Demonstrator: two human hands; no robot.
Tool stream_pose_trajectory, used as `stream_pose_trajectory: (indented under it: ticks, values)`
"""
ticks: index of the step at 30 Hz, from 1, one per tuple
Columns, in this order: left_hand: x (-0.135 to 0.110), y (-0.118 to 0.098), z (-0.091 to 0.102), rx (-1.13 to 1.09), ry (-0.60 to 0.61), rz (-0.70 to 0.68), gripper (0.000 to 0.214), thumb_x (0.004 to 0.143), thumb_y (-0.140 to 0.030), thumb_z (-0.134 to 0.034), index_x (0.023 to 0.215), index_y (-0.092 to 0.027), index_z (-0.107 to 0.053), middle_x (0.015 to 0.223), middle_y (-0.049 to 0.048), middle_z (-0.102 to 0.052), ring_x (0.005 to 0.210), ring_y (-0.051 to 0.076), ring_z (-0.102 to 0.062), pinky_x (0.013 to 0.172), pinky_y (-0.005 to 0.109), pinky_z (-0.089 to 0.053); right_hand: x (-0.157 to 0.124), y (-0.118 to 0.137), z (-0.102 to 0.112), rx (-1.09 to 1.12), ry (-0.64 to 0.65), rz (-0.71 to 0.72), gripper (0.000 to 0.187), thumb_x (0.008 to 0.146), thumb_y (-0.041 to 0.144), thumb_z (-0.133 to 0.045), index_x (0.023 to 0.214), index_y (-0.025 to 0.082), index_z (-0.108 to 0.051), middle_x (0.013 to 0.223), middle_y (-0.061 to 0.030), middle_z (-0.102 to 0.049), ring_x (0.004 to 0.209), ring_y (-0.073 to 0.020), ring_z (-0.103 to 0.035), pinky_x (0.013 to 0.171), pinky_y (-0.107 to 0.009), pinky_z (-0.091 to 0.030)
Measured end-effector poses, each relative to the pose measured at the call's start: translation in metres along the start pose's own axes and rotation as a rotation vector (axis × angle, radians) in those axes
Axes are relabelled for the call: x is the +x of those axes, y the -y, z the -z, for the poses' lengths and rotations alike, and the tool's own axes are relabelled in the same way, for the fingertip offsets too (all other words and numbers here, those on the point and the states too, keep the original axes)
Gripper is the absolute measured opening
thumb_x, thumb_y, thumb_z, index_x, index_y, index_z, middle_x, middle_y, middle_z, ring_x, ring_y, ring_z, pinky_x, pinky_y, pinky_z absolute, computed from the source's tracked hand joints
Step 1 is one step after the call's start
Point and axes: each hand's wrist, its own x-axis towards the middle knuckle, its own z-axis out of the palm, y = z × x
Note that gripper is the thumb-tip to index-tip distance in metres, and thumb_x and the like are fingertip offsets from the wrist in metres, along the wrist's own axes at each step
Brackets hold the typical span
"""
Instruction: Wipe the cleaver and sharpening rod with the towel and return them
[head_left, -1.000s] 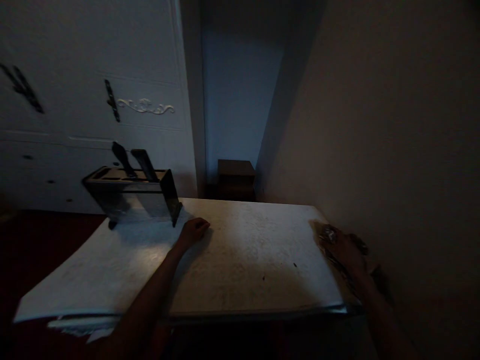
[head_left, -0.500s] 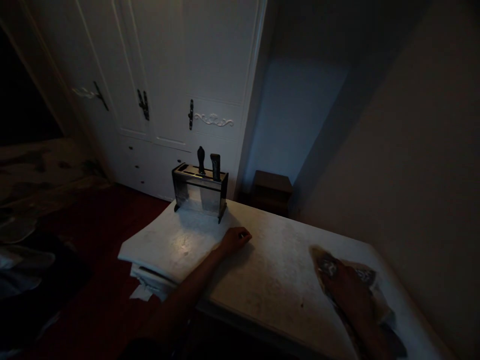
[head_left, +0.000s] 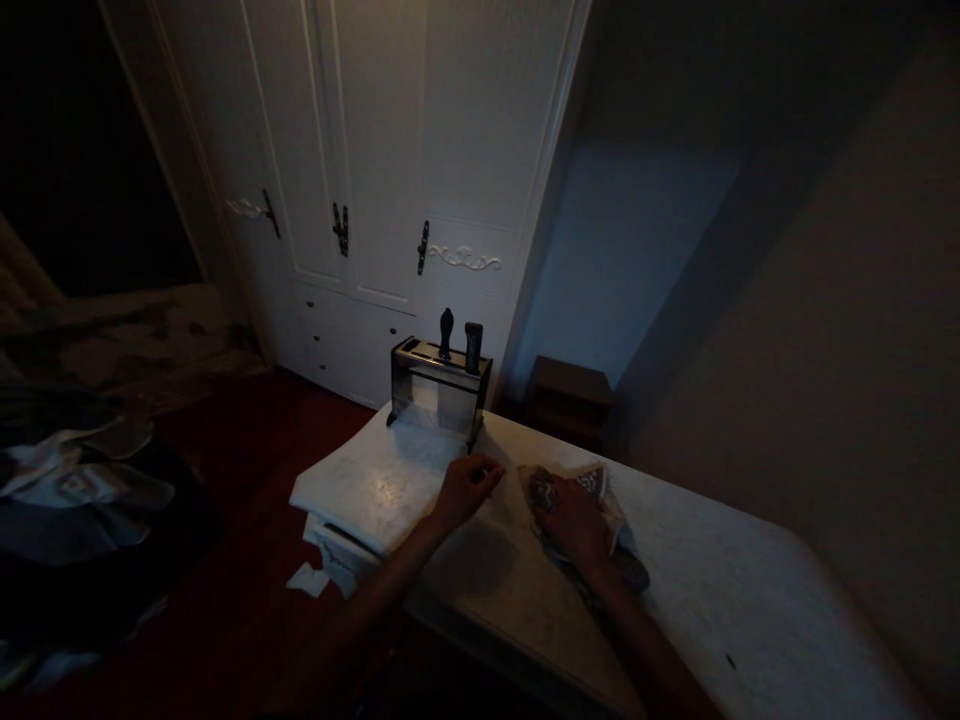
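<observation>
My right hand (head_left: 576, 522) presses down on a patterned grey and beige cloth (head_left: 632, 568), its fingers gripping the bunched fabric against the white tabletop (head_left: 712, 570). Just left of it, my left hand (head_left: 465, 488) hovers a little over the same surface with its fingers curled together. Whatever they pinch, if anything, is too dark to make out. Behind my left hand stands a metal-sided knife block (head_left: 435, 405). Two dark handles stick up from its top, a rounded one (head_left: 446, 332) and a flatter one (head_left: 473, 347).
A white wardrobe (head_left: 375, 150) rises behind the table, and a brown bedside cabinet (head_left: 570, 385) stands by the wall. Below the table's left end is an open drawer (head_left: 341, 550) with white paper. Clothes (head_left: 82, 480) are heaped at left above red carpet (head_left: 322, 415).
My right hand has swept the cloth leftward across the tabletop, close to my left hand. My left hand has lifted slightly. The view has turned a little to the left.
</observation>
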Motion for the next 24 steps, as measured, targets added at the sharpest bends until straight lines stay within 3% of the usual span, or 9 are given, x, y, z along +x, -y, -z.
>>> stream_pose_trajectory:
  ticks: [3,7,10,13,17,24]
  values:
    - [0.016,-0.026,0.021,0.033,-0.177,-0.064,0.024,0.083,-0.04,-0.062,0.076,-0.017,-0.067,0.065,0.0005,-0.065,0.056,0.012,-0.06,0.055,0.022,-0.045,0.003,0.008,-0.008,0.031,-0.058,0.058,0.05,0.081,0.033,-0.062,0.127,0.013,-0.058,0.109,-0.0139,-0.066,0.105,-0.0295,-0.059,0.093,-0.037,-0.042]
    - [0.057,-0.06,0.048,0.019,-0.445,-0.12,0.018,0.08,-0.036,-0.063,0.081,-0.018,-0.065,0.073,0.0013,-0.066,0.066,0.014,-0.062,0.061,0.024,-0.048,0.0,0.007,-0.013,0.067,-0.092,0.089,0.051,0.081,0.033,-0.063,0.129,0.017,-0.056,0.115,-0.0128,-0.064,0.109,-0.0293,-0.056,0.095,-0.038,-0.041]
    - [0.094,-0.074,0.063,0.073,-0.51,-0.187,0.02,0.077,-0.029,-0.064,0.094,-0.017,-0.064,0.09,0.0048,-0.068,0.08,0.017,-0.063,0.069,0.026,-0.05,-0.002,0.004,-0.013,0.102,-0.089,0.078,0.053,0.08,0.031,-0.063,0.13,0.017,-0.055,0.118,-0.0127,-0.062,0.11,-0.0296,-0.056,0.096,-0.04,-0.041]
    - [0.127,-0.077,0.073,0.156,-0.504,-0.215,0.034,0.073,-0.024,-0.067,0.105,-0.015,-0.06,0.104,0.0095,-0.065,0.091,0.02,-0.062,0.077,0.031,-0.051,-0.003,0.004,-0.011,0.14,-0.08,0.074,0.053,0.08,0.029,-0.062,0.131,0.016,-0.055,0.115,-0.0125,-0.063,0.107,-0.0297,-0.057,0.094,-0.041,-0.043]
    - [0.159,-0.076,0.081,0.173,-0.431,-0.109,0.052,0.068,-0.022,-0.073,0.115,-0.013,-0.054,0.112,0.0139,-0.063,0.1,0.022,-0.061,0.085,0.035,-0.05,-0.002,0.001,-0.012,0.185,-0.098,0.11,0.053,0.078,0.029,-0.062,0.13,0.017,-0.056,0.113,-0.0124,-0.064,0.106,-0.0299,-0.058,0.094,-0.042,-0.043]
    - [0.176,-0.083,0.087,0.292,-0.351,-0.003,0.049,0.065,-0.019,-0.075,0.11,-0.012,-0.057,0.094,0.0072,-0.066,0.088,0.019,-0.064,0.083,0.032,-0.049,-0.003,-0.011,-0.018,0.336,-0.063,0.096,0.055,0.074,0.027,-0.063,0.128,0.018,-0.058,0.118,-0.0112,-0.064,0.111,-0.0289,-0.059,0.098,-0.042,-0.044]
